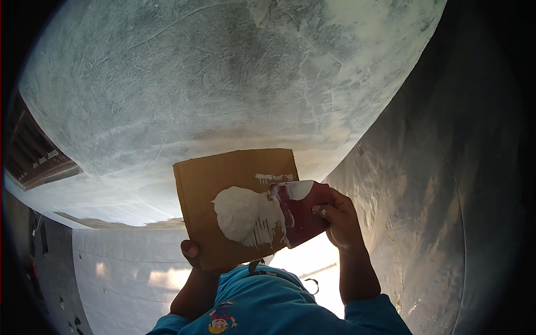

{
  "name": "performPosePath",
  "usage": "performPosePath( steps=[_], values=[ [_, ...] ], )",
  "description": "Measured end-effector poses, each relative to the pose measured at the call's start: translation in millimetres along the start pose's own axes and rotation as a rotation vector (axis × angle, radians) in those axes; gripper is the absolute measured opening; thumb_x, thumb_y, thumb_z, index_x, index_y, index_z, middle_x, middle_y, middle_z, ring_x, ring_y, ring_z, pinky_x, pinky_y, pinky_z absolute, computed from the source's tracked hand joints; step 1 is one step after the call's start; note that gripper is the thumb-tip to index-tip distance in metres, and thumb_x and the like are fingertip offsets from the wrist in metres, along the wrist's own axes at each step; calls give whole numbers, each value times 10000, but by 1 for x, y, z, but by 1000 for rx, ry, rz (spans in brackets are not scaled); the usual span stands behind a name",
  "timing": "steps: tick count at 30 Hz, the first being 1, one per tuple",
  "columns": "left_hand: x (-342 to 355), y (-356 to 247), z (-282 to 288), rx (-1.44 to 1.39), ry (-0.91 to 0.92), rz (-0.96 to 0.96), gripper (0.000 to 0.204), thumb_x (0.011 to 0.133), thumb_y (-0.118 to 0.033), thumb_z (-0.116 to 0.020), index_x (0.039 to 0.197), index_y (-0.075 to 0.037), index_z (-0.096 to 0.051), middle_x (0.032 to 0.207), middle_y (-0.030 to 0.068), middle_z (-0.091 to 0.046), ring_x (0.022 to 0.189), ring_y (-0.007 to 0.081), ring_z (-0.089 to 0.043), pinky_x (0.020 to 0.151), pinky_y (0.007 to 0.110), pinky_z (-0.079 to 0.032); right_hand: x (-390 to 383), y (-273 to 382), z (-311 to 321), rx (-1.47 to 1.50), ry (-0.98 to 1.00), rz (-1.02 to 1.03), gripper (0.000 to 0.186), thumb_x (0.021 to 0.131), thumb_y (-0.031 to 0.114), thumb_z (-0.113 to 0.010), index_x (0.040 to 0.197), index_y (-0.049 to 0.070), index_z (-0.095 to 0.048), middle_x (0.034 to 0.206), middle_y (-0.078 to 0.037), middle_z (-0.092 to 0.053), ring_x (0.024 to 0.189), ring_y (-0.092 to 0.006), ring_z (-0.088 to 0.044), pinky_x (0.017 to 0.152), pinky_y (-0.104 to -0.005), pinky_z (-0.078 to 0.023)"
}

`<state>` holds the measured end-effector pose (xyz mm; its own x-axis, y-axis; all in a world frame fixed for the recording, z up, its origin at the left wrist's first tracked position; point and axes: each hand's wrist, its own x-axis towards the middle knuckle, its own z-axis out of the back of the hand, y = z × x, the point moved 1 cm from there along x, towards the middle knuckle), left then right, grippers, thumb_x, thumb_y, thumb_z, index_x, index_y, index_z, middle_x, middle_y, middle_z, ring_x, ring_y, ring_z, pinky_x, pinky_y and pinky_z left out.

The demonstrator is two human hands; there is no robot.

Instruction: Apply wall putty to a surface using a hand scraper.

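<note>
A brown cardboard sheet [204, 167] carries a thick white blob of paste [237, 215], with smears to its right and above. My left hand [195, 254] grips the sheet at its lower left edge, thumb in front, the other fingers mostly hidden behind it. My right hand [340, 220] holds a flat dark red spreader [307, 215] with white paste along its left edge and top. The spreader lies over the right part of the cardboard, its paste-covered edge beside the blob.
A grey, patchily coated wall surface [195, 67] fills the upper view, with a dark wooden grille opening [39, 151] at left. A darker wall [441, 212] stands at right. Paler panels [117, 268] and bright light show below.
</note>
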<state>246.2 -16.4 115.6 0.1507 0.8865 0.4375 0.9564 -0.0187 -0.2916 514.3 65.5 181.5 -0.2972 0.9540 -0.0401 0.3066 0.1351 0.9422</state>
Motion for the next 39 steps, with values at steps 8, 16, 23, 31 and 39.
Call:
performPosePath(
  steps=[8, 16, 23, 31, 39],
  values=[
    [-6, 0, 5, -24, 7, -16, 911, 801, -443, -610, 1566, -83, -270, 1565, 212, -349, 1395, 415, -411, 1080, 566, -425, 0, 1, 2, 53, -20, 80, 408, 863, -81, -557, 1271, -69, -576, 1126, -143, -700, 1013, -191, -679, 940, -330, -535],
    [-7, 0, 7, -26, 38, -30, 915, 801, -443, -604, 1573, -90, -262, 1575, 208, -339, 1411, 413, -392, 1097, 565, -404, -7, -18, -3, 167, -58, -9, 386, 858, -97, -540, 1241, -72, -574, 1122, -137, -686, 1019, -192, -673, 937, -325, -543],
    [-17, -2, 18, -4, 20, -20, 929, 791, -453, -612, 1568, -82, -264, 1573, 217, -331, 1400, 410, -402, 1094, 562, -412, -16, -29, -12, 186, -92, -54, 398, 832, -87, -518, 1227, -78, -570, 1130, -142, -669, 1042, -223, -653, 985, -354, -516],
    [-9, 2, 11, 44, -16, -1, 940, 771, -443, -652, 1547, -53, -294, 1523, 225, -403, 1355, 410, -449, 1080, 559, -428, -25, -39, -27, 260, -135, -107, 399, 866, -91, -511, 1262, -95, -549, 1147, -170, -663, 1050, -223, -663, 964, -349, -545],
    [-4, -1, -3, -10, -98, 4, 946, 759, -427, -662, 1546, -53, -294, 1521, 226, -398, 1356, 414, -447, 1057, 566, -447, -6, -22, -11, 212, -192, 5, 396, 860, -89, -528, 1254, -76, -566, 1132, -157, -679, 1030, -213, -670, 949, -346, -546]
  ],
)
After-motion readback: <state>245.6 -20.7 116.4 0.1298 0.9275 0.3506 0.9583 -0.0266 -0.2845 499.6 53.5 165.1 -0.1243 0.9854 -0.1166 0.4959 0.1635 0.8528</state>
